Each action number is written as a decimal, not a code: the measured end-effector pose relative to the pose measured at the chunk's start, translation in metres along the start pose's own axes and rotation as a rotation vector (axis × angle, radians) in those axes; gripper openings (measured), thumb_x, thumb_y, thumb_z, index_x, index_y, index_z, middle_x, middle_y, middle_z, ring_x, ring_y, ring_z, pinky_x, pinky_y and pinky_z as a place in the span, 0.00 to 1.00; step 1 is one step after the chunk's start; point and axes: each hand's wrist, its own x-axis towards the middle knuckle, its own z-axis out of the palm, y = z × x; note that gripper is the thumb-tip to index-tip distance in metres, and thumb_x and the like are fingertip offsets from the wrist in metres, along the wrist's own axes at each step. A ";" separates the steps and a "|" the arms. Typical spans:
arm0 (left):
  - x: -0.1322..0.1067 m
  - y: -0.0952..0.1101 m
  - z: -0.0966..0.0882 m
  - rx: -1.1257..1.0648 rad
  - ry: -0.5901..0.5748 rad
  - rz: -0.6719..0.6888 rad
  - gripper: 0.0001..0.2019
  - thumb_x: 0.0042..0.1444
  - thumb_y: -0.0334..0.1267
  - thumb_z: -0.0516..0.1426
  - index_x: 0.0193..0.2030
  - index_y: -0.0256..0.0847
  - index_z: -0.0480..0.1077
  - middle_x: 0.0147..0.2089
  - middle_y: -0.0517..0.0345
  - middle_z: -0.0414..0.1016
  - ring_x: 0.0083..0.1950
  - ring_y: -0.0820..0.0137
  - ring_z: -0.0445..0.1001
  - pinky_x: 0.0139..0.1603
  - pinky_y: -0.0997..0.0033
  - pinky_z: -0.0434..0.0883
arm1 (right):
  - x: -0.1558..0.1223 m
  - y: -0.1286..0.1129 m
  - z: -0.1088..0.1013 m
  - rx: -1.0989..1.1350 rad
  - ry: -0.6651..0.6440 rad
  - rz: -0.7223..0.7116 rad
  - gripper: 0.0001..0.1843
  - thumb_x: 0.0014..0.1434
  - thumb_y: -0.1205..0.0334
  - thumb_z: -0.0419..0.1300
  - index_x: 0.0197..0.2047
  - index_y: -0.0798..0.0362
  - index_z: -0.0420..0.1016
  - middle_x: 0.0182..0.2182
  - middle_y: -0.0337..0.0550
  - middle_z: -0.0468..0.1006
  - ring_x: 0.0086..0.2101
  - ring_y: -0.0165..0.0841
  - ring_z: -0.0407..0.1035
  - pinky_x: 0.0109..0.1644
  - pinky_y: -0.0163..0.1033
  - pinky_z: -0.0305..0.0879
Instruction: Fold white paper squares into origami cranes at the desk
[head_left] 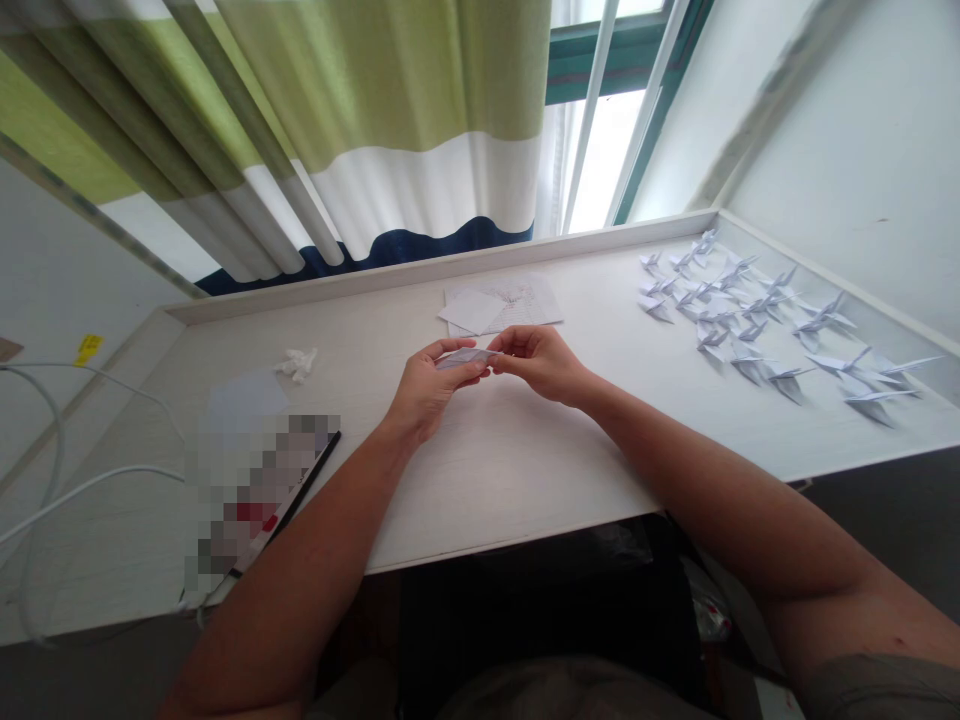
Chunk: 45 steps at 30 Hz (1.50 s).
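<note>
Between my two hands, above the middle of the white desk, is a small folded piece of white paper. My left hand grips its left part, thumb in front and fingers behind. At the paper's right tip, my right hand pinches with thumb and forefinger. Just behind my hands lie a blank paper square and a printed sheet partly under it. Several folded paper cranes stand in loose rows on the right side of the desk.
A crumpled tissue and a pale sheet lie at the left, near a dark-edged, blurred-out flat object. White cables loop over the desk's left end. A raised rim borders the back, below a curtain.
</note>
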 end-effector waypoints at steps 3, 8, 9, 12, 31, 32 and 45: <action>0.000 -0.001 0.000 -0.008 -0.014 0.013 0.21 0.46 0.37 0.77 0.46 0.36 0.80 0.40 0.51 0.85 0.41 0.65 0.84 0.55 0.58 0.77 | 0.001 0.002 -0.001 -0.021 0.020 0.005 0.17 0.54 0.50 0.78 0.38 0.53 0.82 0.34 0.43 0.85 0.37 0.35 0.80 0.46 0.43 0.75; 0.002 -0.001 0.000 0.000 -0.051 0.031 0.17 0.48 0.37 0.76 0.44 0.35 0.82 0.41 0.50 0.86 0.44 0.64 0.84 0.57 0.58 0.77 | 0.001 0.004 -0.003 -0.065 0.007 0.000 0.17 0.55 0.50 0.76 0.40 0.52 0.82 0.34 0.44 0.86 0.38 0.38 0.80 0.46 0.45 0.76; 0.002 -0.001 0.000 -0.003 -0.058 0.032 0.17 0.48 0.37 0.75 0.43 0.35 0.83 0.41 0.50 0.86 0.43 0.64 0.84 0.57 0.58 0.77 | 0.001 0.004 -0.002 -0.069 0.011 0.002 0.17 0.55 0.50 0.76 0.39 0.52 0.82 0.34 0.45 0.86 0.38 0.38 0.80 0.46 0.46 0.76; 0.002 0.000 0.000 0.003 -0.065 0.046 0.16 0.48 0.36 0.75 0.43 0.34 0.83 0.41 0.49 0.86 0.43 0.64 0.84 0.56 0.59 0.78 | 0.001 0.003 -0.002 -0.083 0.015 0.002 0.17 0.55 0.50 0.76 0.39 0.52 0.81 0.35 0.46 0.87 0.38 0.39 0.81 0.46 0.46 0.76; 0.003 -0.007 0.002 0.083 -0.035 0.109 0.18 0.48 0.39 0.75 0.45 0.35 0.82 0.39 0.51 0.86 0.42 0.64 0.84 0.59 0.54 0.80 | 0.002 0.006 0.001 -0.192 0.087 0.000 0.05 0.54 0.61 0.69 0.35 0.52 0.83 0.32 0.43 0.85 0.34 0.36 0.77 0.40 0.41 0.72; 0.003 -0.007 0.002 0.080 -0.030 0.105 0.18 0.49 0.39 0.75 0.46 0.34 0.82 0.39 0.51 0.86 0.42 0.64 0.85 0.59 0.54 0.80 | 0.002 0.005 0.000 -0.161 0.080 0.003 0.05 0.54 0.63 0.68 0.36 0.52 0.83 0.33 0.43 0.85 0.35 0.36 0.77 0.42 0.41 0.72; 0.001 -0.002 -0.001 0.169 -0.091 0.019 0.17 0.53 0.34 0.72 0.40 0.40 0.68 0.34 0.51 0.85 0.39 0.60 0.86 0.48 0.59 0.78 | 0.003 0.000 -0.008 -0.084 -0.034 0.133 0.09 0.57 0.56 0.72 0.34 0.54 0.84 0.32 0.45 0.84 0.34 0.34 0.77 0.41 0.42 0.75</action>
